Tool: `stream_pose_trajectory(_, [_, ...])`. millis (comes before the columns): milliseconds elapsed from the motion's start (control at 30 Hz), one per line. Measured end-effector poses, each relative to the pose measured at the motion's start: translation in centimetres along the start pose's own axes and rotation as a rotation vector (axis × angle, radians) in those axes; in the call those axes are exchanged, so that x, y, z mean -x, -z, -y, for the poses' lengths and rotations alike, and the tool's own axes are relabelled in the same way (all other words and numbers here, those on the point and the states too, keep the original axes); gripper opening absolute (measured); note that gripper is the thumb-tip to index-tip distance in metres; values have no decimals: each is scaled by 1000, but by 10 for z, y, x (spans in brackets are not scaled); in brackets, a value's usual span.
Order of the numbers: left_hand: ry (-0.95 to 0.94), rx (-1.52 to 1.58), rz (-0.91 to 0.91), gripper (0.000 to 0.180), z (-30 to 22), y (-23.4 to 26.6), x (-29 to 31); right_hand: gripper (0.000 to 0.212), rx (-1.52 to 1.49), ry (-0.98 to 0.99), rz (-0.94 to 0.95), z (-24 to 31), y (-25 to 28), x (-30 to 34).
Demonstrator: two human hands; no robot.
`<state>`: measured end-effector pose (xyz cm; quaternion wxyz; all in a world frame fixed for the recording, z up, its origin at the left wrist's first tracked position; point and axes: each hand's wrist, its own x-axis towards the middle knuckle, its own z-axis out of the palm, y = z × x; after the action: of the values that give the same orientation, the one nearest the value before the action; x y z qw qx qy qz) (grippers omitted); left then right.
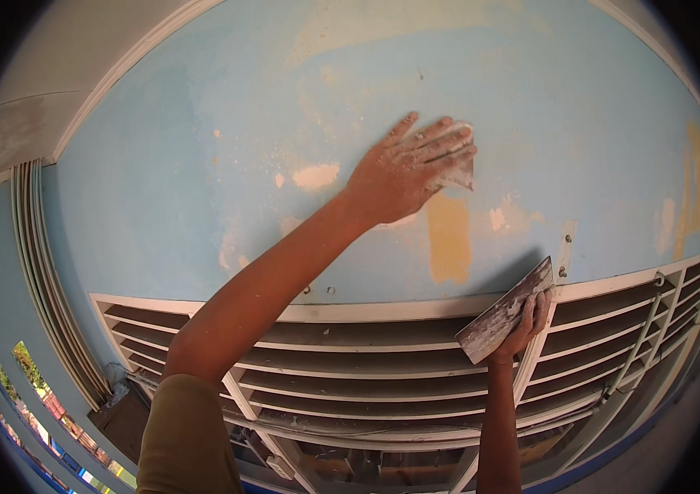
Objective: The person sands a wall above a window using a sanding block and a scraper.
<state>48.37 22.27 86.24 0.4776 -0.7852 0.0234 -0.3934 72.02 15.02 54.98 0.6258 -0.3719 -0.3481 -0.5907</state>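
My left hand (411,169) reaches up across the blue wall (267,99), its dusty fingers stretched flat over a thin putty scraper (463,169) smeared white. The scraper lies against the wall, one straight edge and a pointed corner showing past the fingers; its handle is hidden. Lower and to the right, my right hand (528,325) is closed on a long rectangular trowel (502,317), held tilted in front of the shelf's top edge. Whitish putty streaks the trowel's plate. Near the scraper are a yellow patch (448,239) and a pale bare patch (317,175) on the wall.
White slatted shelves (366,337) run below the wall area. A metal bracket (566,251) sticks up above the trowel. Several vertical pipes (45,263) line the left corner, beside a slatted opening (49,412). White moulding (111,82) borders the ceiling.
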Motion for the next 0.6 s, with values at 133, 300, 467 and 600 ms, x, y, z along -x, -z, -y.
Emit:
stream_pose_trajectory(133, [432,-320,-320,53,134,35,-60,54,6,-4,15,8,-10,2])
stream_pose_trajectory(300, [127,-84,-210,65,-22,-32,-79,56,38,-20,28,-1,-1,3])
stream_pose_trajectory(467, [-65,-14,-47,67,-14,-10,-36,56,42,-6,30,-3,3,3])
stream_pose_trajectory(600, [419,-372,-278,53,166,55,-48,55,22,-16,24,11,-6,0])
